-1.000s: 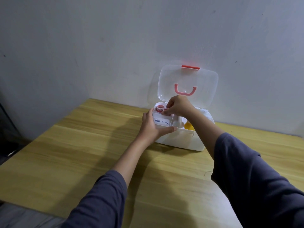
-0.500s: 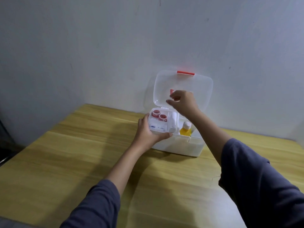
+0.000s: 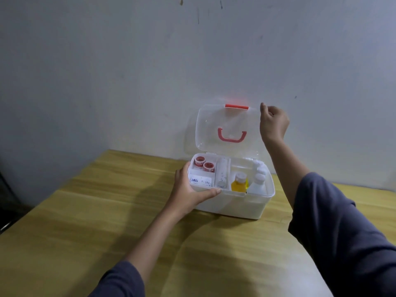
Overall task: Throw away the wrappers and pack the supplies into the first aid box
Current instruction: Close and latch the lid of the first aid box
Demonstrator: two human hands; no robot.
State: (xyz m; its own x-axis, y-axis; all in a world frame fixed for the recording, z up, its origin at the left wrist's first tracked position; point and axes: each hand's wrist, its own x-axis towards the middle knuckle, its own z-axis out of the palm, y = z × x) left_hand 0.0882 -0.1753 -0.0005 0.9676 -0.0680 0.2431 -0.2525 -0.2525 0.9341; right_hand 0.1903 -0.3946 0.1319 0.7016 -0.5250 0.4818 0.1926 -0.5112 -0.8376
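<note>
The first aid box (image 3: 231,202), white and translucent, sat on the wooden table (image 3: 85,221) close to the grey wall (image 3: 128,71), its clear lid (image 3: 227,129) standing upright behind it. Inside the box, toward its left end, a tray held two red-and-white tape rolls (image 3: 204,164) side by side at the back, with a white labelled packet (image 3: 200,181) in front of them. Just right of these lay a white tube-shaped item (image 3: 221,173) in a narrow slot. Further right in the box stood a yellow bottle (image 3: 239,183) with a pale cap, and beside it, at the box's right end, a white bottle (image 3: 258,184). On the lid, a pink handle (image 3: 231,136) sat near the middle and a red latch (image 3: 236,106) on the top edge.

The left hand (image 3: 188,189) gripped the box's front left corner, thumb lying along the front rim and fingers curled around the left end. The right hand (image 3: 273,123) was raised at the lid's upper right corner, fingers loosely curled; whether they actually pinched the lid's edge could not be told. Both forearms reached out of dark blue sleeves (image 3: 342,232), well apart from each other on either side of the box.
</note>
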